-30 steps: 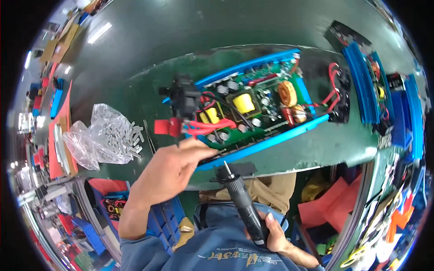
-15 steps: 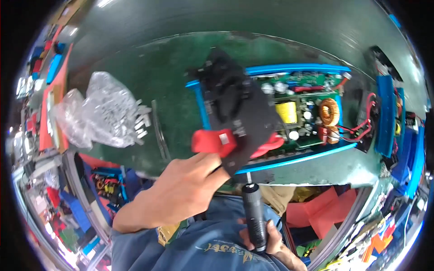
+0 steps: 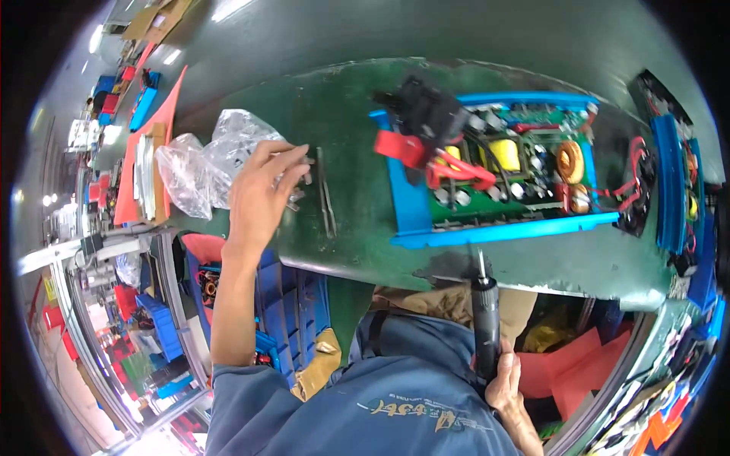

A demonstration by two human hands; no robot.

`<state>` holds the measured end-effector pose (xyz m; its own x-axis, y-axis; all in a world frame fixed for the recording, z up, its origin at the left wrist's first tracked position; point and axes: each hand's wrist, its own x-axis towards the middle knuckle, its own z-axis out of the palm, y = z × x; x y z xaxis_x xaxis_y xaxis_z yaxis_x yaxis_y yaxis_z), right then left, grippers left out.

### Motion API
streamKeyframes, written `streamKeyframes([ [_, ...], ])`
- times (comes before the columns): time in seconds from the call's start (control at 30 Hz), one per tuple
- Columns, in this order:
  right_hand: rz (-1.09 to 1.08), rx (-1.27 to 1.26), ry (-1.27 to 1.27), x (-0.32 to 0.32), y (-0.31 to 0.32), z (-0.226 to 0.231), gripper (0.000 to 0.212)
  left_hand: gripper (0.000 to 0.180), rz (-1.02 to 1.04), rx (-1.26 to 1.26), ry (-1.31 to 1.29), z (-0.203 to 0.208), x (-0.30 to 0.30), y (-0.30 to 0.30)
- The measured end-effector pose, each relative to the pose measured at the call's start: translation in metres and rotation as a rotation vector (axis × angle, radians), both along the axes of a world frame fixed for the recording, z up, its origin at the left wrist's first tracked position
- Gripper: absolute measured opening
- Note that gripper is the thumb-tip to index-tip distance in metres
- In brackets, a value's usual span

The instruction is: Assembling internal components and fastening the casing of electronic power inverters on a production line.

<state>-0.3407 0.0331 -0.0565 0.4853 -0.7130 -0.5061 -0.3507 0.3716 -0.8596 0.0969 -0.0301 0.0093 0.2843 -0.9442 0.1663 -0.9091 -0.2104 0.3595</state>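
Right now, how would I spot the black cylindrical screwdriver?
Find the open blue metal case of electronics on the green tabletop. Below its near side in the picture, the bare right hand grips the black cylindrical screwdriver. Its straight shape, ending in a thin silvery bit, sets it apart from case and hand.

Electronics workshop: circuit board (image 3: 532, 182), screwdriver (image 3: 486, 323)

Two hands (image 3: 262, 190) (image 3: 503, 382); one black screwdriver (image 3: 485, 323); one pair of tweezers (image 3: 325, 196); two yellow transformers (image 3: 505, 155) (image 3: 452, 154); two copper coils (image 3: 561, 162) (image 3: 580, 201).

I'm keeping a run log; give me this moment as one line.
left hand at clear bag | right hand holding black screwdriver | circuit unit on green bench
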Motion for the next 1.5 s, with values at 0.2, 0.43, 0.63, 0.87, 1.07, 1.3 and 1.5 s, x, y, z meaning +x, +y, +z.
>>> streamKeyframes([
  [0.2, -0.028, -0.01, -0.086, -0.003, 0.004, -0.007, 0.061, 0.017, -0.047, 0.037, -0.005, -0.017, 0.03, 0.009],
  [0.43, 0.002, 0.007, -0.109, -0.004, -0.014, 0.002, 0.046, 0.028, 0.144, -0.136, 0.081, 0.013, -0.009, 0.012],
  [0.63, -0.011, -0.047, -0.149, -0.001, -0.023, 0.007, 0.044, 0.024, -0.053, -0.026, 0.328, 0.031, -0.147, -0.012],
  [0.87, 0.014, -0.213, -0.114, 0.006, -0.017, -0.002, 0.042, 0.012, -0.529, -0.119, -0.271, 0.028, -0.161, -0.04],
  [1.07, -0.003, -0.288, -0.103, 0.01, -0.019, 0.0, 0.043, 0.015, -0.556, -0.108, -0.364, 0.028, -0.156, -0.046],
  [1.3, -0.002, -0.26, -0.107, 0.016, -0.025, -0.001, 0.044, 0.008, -0.581, 0.049, -0.185, 0.027, -0.149, -0.069],
  [1.5, 0.023, 0.276, -0.32, 0.016, -0.022, 0.015, 0.051, 0.009, -0.585, 0.151, -0.122, 0.047, -0.146, -0.07],
])
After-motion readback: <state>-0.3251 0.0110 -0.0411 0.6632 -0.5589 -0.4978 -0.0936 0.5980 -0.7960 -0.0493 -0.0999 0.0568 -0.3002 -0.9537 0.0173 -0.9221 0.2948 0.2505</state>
